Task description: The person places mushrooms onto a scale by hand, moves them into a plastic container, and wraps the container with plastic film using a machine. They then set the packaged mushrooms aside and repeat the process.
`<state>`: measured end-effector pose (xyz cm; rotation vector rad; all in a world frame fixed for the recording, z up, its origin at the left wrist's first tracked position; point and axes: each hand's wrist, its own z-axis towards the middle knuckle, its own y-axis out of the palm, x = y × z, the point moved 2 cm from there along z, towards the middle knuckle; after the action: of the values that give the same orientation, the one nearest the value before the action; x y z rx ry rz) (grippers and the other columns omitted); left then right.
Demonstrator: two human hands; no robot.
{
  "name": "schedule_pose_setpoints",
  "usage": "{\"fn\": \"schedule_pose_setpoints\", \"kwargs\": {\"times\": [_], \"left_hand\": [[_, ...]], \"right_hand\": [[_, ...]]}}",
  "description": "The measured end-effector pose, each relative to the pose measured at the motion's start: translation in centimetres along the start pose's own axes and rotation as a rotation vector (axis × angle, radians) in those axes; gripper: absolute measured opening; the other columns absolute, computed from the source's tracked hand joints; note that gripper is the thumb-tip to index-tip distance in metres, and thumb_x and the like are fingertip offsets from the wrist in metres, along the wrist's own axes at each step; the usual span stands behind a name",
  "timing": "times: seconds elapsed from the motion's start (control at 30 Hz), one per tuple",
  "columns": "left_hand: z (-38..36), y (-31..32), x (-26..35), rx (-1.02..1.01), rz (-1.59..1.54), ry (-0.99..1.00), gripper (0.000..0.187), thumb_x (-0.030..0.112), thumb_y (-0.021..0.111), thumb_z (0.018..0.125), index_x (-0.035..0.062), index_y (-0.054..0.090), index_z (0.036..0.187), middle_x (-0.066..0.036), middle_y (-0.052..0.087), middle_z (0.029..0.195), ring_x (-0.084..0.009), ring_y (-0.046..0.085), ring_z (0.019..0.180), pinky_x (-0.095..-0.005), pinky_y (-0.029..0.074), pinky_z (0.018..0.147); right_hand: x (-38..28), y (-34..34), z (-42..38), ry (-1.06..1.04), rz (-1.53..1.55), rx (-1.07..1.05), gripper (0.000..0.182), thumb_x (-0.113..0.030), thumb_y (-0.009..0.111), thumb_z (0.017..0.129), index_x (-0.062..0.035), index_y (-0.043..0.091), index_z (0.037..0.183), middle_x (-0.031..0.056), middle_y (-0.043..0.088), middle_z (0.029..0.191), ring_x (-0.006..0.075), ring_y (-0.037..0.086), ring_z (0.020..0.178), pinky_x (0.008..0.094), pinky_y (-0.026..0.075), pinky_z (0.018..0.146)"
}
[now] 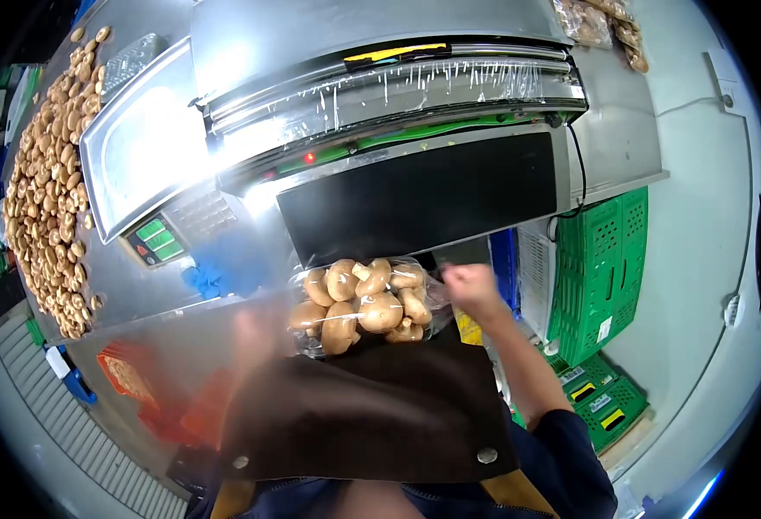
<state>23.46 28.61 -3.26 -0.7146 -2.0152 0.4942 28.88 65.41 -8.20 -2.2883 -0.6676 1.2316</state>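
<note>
A pack of brown mushrooms under clear plastic film sits in front of my apron, just below the black plate. At its right end, my right hand is closed in a fist on a gathered end of the plastic film. My left hand is beside the pack's left end, smeared by motion, so its fingers and any hold cannot be made out. Beyond the pack stands a film wrapping machine with a black plate and a roller carrying clear film.
Loose brown mushrooms are heaped on the steel table at left, near a scale with a metal tray and green display. A blue crumpled item lies before it. Green crates stand at right; orange crates are low left.
</note>
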Motion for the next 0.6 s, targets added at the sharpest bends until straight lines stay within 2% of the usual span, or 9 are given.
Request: {"fn": "schedule_pose_setpoints", "kwargs": {"times": [0.07, 0.1, 0.17, 0.23, 0.3, 0.33, 0.4, 0.53, 0.6], "left_hand": [[1.4, 3.2, -3.8, -0.159, 0.110, 0.216, 0.018, 0.014, 0.061, 0.087, -0.0024, 0.064, 0.093, -0.004, 0.065, 0.085, -0.0133, 0.056, 0.075, -0.0340, 0.047, 0.068], [1.2, 3.5, -4.2, -0.179, -0.112, 0.161, 0.018, 0.013, 0.060, 0.088, -0.0011, 0.062, 0.098, -0.006, 0.063, 0.091, -0.0139, 0.056, 0.078, -0.0331, 0.046, 0.069], [0.8, 3.9, -4.0, -0.161, -0.638, 0.172, 0.015, 0.010, 0.057, 0.089, 0.0011, 0.059, 0.100, -0.007, 0.059, 0.093, -0.0139, 0.054, 0.076, -0.0309, 0.045, 0.066], [0.7, 4.6, -2.1, -0.111, -1.251, 0.320, 0.006, 0.008, 0.053, 0.091, 0.0031, 0.056, 0.094, -0.006, 0.056, 0.085, -0.0126, 0.049, 0.067, -0.0283, 0.042, 0.059], [0.0, 2.4, 4.6, -0.037, -1.089, 0.426, 0.005, 0.004, 0.049, 0.092, 0.0043, 0.051, 0.088, -0.004, 0.049, 0.078, -0.0105, 0.042, 0.059, -0.0251, 0.035, 0.052], [-0.9, -0.5, 10.3, 0.020, -0.619, 0.444, 0.008, 0.001, 0.047, 0.092, 0.0044, 0.047, 0.085, -0.004, 0.045, 0.074, -0.0090, 0.036, 0.056, -0.0231, 0.031, 0.048], [-0.8, -1.3, 13.5, -0.024, -0.730, 0.916, 0.002, 0.004, 0.047, 0.093, 0.0050, 0.046, 0.094, -0.012, 0.050, 0.084, -0.0130, 0.042, 0.061, -0.0222, 0.032, 0.046], [-1.3, -0.6, 15.8, -0.455, -0.619, 1.102, 0.007, 0.010, 0.047, 0.094, 0.0043, 0.047, 0.099, -0.013, 0.053, 0.088, -0.0154, 0.047, 0.067, -0.0251, 0.036, 0.053], [-2.0, 0.7, 15.4, -0.693, -0.633, 1.005, 0.011, 0.013, 0.047, 0.094, 0.0040, 0.048, 0.101, -0.013, 0.054, 0.090, -0.0167, 0.049, 0.070, -0.0265, 0.037, 0.057]], "right_hand": [[-2.3, 4.6, 0.9, -0.241, -0.452, -0.082, 0.027, -0.019, 0.062, 0.088, -0.0048, 0.062, 0.065, 0.0039, 0.059, 0.060, 0.0129, 0.059, 0.058, 0.0357, 0.052, 0.056], [-6.5, 4.1, 0.3, 0.019, 0.362, -0.126, 0.020, -0.018, 0.062, 0.087, -0.0062, 0.064, 0.072, 0.0025, 0.061, 0.067, 0.0139, 0.059, 0.058, 0.0343, 0.052, 0.059], [-10.6, 4.9, 0.3, -0.076, 1.157, -0.410, 0.010, -0.016, 0.062, 0.087, -0.0078, 0.066, 0.084, 0.0005, 0.064, 0.077, 0.0147, 0.060, 0.061, 0.0321, 0.053, 0.062], [-14.0, 7.1, 0.5, -0.062, 1.442, -0.892, 0.008, -0.013, 0.061, 0.087, -0.0069, 0.066, 0.089, 0.0020, 0.065, 0.080, 0.0139, 0.060, 0.067, 0.0307, 0.052, 0.064], [-19.8, 3.9, -0.3, -0.136, 1.163, -1.100, 0.012, -0.011, 0.058, 0.089, -0.0044, 0.066, 0.094, 0.0086, 0.066, 0.085, 0.0165, 0.062, 0.074, 0.0325, 0.051, 0.069], [-21.1, 1.9, -0.1, -0.576, 0.553, -0.985, 0.014, -0.011, 0.056, 0.090, -0.0030, 0.065, 0.098, 0.0131, 0.066, 0.090, 0.0196, 0.063, 0.078, 0.0345, 0.051, 0.072], [-21.8, 2.3, -0.9, -0.822, 0.593, -0.956, 0.021, -0.012, 0.056, 0.088, -0.0016, 0.062, 0.105, 0.0196, 0.063, 0.100, 0.0289, 0.063, 0.085, 0.0379, 0.049, 0.079], [-22.3, 0.6, -0.9, -0.839, 0.205, -1.032, 0.031, -0.014, 0.048, 0.091, -0.0033, 0.060, 0.116, 0.0199, 0.058, 0.117, 0.0320, 0.058, 0.105, 0.0402, 0.047, 0.088], [-19.5, 3.0, 1.1, -0.766, 0.194, -1.238, 0.027, -0.018, 0.046, 0.096, -0.0043, 0.060, 0.115, 0.0183, 0.062, 0.104, 0.0275, 0.060, 0.098, 0.0388, 0.047, 0.083]]}}
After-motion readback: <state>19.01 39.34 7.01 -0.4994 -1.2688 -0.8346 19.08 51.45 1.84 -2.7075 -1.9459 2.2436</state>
